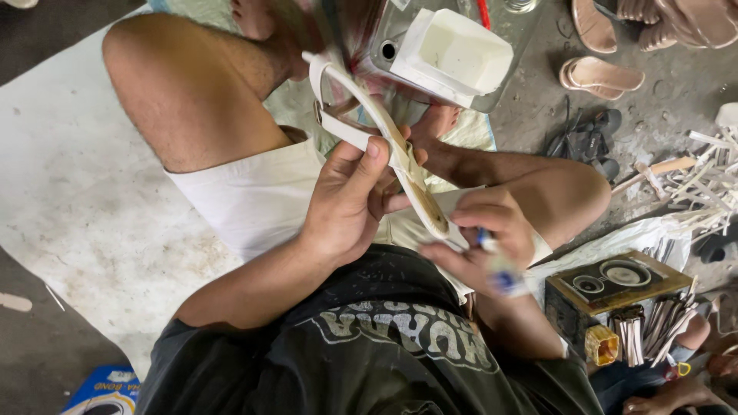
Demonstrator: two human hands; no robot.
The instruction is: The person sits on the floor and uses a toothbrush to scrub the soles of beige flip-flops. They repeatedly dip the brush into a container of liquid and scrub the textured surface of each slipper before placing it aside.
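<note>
Though blur hides its tip, small blue-white tool (500, 269) sits pinched in right hand (480, 234), fingers closed round it, touching sandal (400, 157) heel end. Left hand (350, 196) grips sandal mid-sole, thumb on top; sandal tilted above lap, strap end partly cut by blur. White tub (453, 54) above: contents unclear. Box (615, 288) at right, strips (661, 323) bundled beside.
</note>
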